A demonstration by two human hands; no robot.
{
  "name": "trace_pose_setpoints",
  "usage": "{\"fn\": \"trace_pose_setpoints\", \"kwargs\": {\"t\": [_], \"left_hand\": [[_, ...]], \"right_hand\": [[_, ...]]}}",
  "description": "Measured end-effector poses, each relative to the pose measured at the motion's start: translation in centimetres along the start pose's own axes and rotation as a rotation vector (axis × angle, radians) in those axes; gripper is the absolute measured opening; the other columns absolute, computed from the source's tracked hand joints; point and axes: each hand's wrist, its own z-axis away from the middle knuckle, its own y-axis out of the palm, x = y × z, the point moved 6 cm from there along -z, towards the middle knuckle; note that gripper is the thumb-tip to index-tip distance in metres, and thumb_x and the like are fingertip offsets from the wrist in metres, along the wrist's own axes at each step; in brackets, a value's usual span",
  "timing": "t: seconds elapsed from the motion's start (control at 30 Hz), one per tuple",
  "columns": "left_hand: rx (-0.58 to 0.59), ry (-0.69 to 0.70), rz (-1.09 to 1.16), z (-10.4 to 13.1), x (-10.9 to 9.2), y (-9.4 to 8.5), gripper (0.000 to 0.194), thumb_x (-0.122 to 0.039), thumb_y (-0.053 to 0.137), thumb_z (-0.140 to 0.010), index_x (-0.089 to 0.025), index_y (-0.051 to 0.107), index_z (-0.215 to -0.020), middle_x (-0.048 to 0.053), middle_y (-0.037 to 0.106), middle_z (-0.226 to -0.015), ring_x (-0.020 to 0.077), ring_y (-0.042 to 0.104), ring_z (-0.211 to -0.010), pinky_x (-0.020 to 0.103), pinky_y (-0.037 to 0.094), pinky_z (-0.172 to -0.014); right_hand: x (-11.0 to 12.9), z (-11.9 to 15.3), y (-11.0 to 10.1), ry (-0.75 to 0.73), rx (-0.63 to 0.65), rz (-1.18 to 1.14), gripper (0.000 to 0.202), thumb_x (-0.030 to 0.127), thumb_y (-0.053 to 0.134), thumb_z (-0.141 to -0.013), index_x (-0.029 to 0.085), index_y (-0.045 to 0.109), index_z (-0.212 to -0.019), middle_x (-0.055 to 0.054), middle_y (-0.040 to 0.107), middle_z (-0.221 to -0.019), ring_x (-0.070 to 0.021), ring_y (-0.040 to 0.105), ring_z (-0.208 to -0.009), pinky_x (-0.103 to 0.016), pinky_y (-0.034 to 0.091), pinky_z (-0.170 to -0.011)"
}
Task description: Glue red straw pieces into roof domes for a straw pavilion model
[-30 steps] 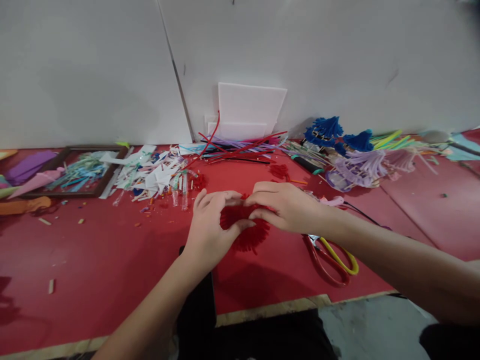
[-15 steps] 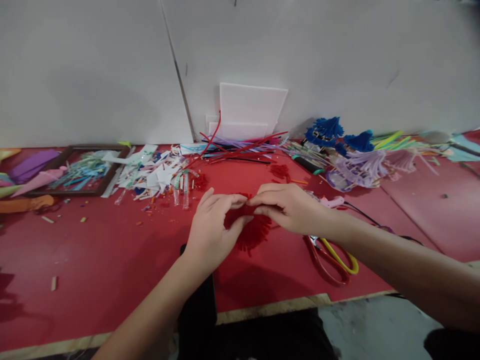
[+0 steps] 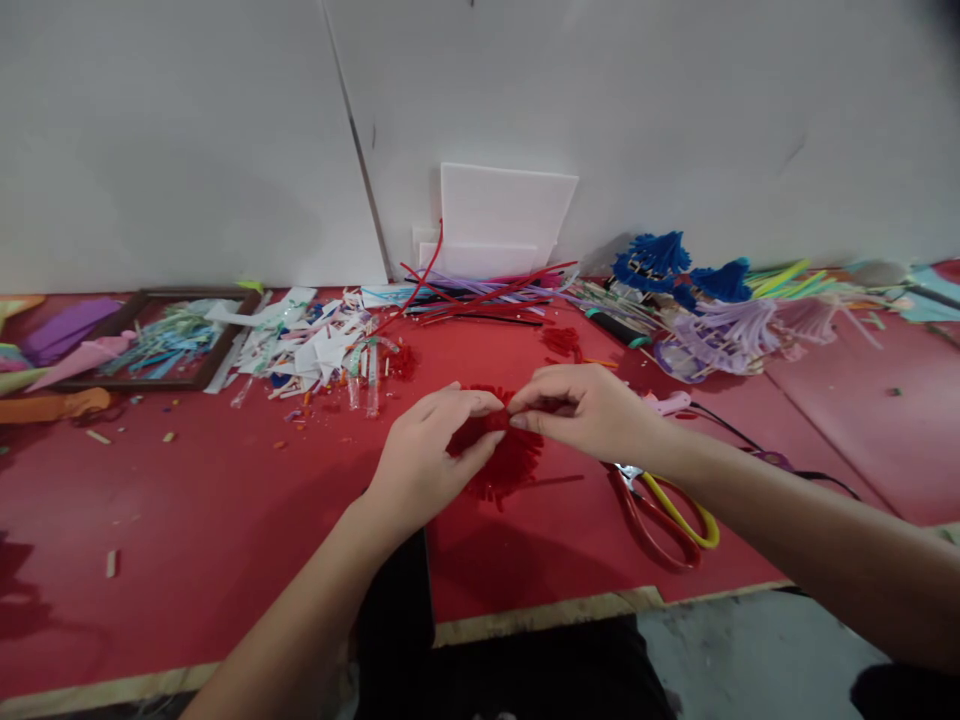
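Note:
A round red fuzzy piece with a fringed edge (image 3: 506, 470) lies over the red table, partly hidden by both hands. My left hand (image 3: 442, 440) pinches at its upper left part, thumb and forefinger nearly together. My right hand (image 3: 577, 410) is closed in a pinch at its upper right, fingertips close to those of the left. Whatever small part sits between the fingertips blends into the red and is hard to tell apart. A thin dark red strip (image 3: 559, 482) shows right of the fringe.
Red-and-yellow-handled pliers (image 3: 664, 520) lie right of the hands. Pipe cleaners (image 3: 487, 300), white scraps (image 3: 322, 345) and a brown frame (image 3: 214, 365) line the back left and centre. Blue pieces (image 3: 652, 260) and lilac pieces (image 3: 724, 335) sit back right. A black object (image 3: 397, 600) is at the front edge.
The fingertips of my right hand have shifted slightly right, away from the left ones. A thin strip now shows right of the fringe.

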Motion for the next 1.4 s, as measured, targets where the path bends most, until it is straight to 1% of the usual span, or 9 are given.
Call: {"fn": "trace_pose_setpoints", "kwargs": {"t": [0.17, 0.3, 0.4, 0.57, 0.77, 1.03, 1.13, 1.27, 1.4], "left_hand": [[0.019, -0.020, 0.075, 0.0, 0.5, 0.0, 0.012, -0.019, 0.065, -0.083, -0.022, 0.060, -0.094, 0.000, 0.072, -0.091, 0.0144, 0.068, -0.086, 0.025, 0.053, -0.081], [0.018, -0.036, 0.117, 0.0, 0.7, -0.1, 0.016, -0.017, 0.067, -0.081, -0.022, 0.057, -0.092, -0.003, 0.068, -0.088, 0.0117, 0.066, -0.081, 0.021, 0.051, -0.074], [0.026, -0.065, 0.146, 0.1, 1.0, 0.1, 0.018, -0.018, 0.069, -0.080, -0.022, 0.056, -0.093, -0.004, 0.067, -0.088, 0.0108, 0.065, -0.079, 0.020, 0.050, -0.070], [-0.003, -0.125, 0.220, 0.5, 1.6, 0.4, 0.023, -0.020, 0.070, -0.080, -0.022, 0.053, -0.096, -0.003, 0.067, -0.091, 0.0108, 0.067, -0.084, 0.019, 0.052, -0.074], [-0.046, -0.076, 0.171, 0.5, 1.0, 0.3, 0.024, -0.015, 0.068, -0.079, -0.022, 0.054, -0.098, -0.002, 0.068, -0.092, 0.0120, 0.069, -0.085, 0.020, 0.053, -0.076], [-0.067, -0.001, 0.093, 0.5, 0.2, 0.2, 0.020, -0.015, 0.065, -0.083, -0.020, 0.056, -0.100, 0.001, 0.069, -0.093, 0.0138, 0.067, -0.088, 0.024, 0.053, -0.083], [-0.050, 0.008, 0.123, 0.4, 0.3, 0.2, 0.023, -0.012, 0.065, -0.082, -0.021, 0.055, -0.100, 0.000, 0.069, -0.096, 0.0131, 0.067, -0.088, 0.023, 0.053, -0.082], [-0.029, -0.053, 0.217, 0.4, 1.2, 0.4, 0.028, -0.014, 0.066, -0.082, -0.023, 0.053, -0.104, -0.001, 0.067, -0.100, 0.0118, 0.067, -0.088, 0.021, 0.052, -0.078], [-0.027, -0.065, 0.285, 0.5, 1.6, 0.7, 0.025, -0.016, 0.066, -0.082, -0.025, 0.052, -0.101, -0.003, 0.063, -0.099, 0.0117, 0.065, -0.088, 0.021, 0.051, -0.079]], "right_hand": [[0.3, 0.0, 0.0, -0.068, 0.021, 0.005, 0.012, 0.016, 0.063, -0.082, 0.017, 0.075, -0.085, -0.001, 0.066, -0.072, -0.0078, 0.057, -0.061, -0.019, 0.041, -0.055], [0.6, -0.1, 0.0, -0.135, 0.042, 0.029, 0.014, 0.014, 0.061, -0.083, 0.017, 0.074, -0.083, 0.000, 0.064, -0.069, -0.0071, 0.054, -0.058, -0.019, 0.039, -0.054], [0.4, -0.3, 0.0, -0.131, 0.056, 0.020, 0.013, 0.014, 0.061, -0.083, 0.017, 0.074, -0.083, 0.000, 0.063, -0.069, -0.0072, 0.054, -0.059, -0.019, 0.039, -0.054], [0.4, -0.2, -0.3, -0.112, 0.010, 0.018, 0.007, 0.015, 0.065, -0.081, 0.016, 0.072, -0.081, 0.000, 0.064, -0.071, -0.0075, 0.055, -0.060, -0.019, 0.039, -0.053], [2.9, 1.4, 0.2, -0.369, -0.027, 0.292, 0.014, 0.015, 0.056, -0.089, 0.016, 0.070, -0.088, -0.003, 0.066, -0.075, -0.0100, 0.058, -0.065, -0.021, 0.043, -0.059], [4.5, 2.6, 1.5, -0.574, -0.044, 0.639, 0.031, 0.013, 0.038, -0.095, 0.015, 0.069, -0.098, -0.006, 0.071, -0.086, -0.0146, 0.064, -0.078, -0.026, 0.051, -0.070], [4.7, 2.6, 1.4, -0.670, -0.030, 0.725, 0.033, 0.008, 0.037, -0.092, 0.015, 0.068, -0.101, -0.004, 0.070, -0.081, -0.0136, 0.061, -0.076, -0.025, 0.048, -0.069], [4.3, 2.5, 1.2, -0.718, 0.019, 0.798, 0.033, 0.005, 0.039, -0.089, 0.019, 0.068, -0.097, -0.001, 0.065, -0.075, -0.0129, 0.054, -0.068, -0.026, 0.038, -0.058], [3.9, 2.7, 0.9, -0.775, -0.012, 0.824, 0.030, 0.005, 0.041, -0.089, 0.018, 0.067, -0.097, -0.001, 0.063, -0.072, -0.0132, 0.050, -0.064, -0.027, 0.033, -0.053]]}}
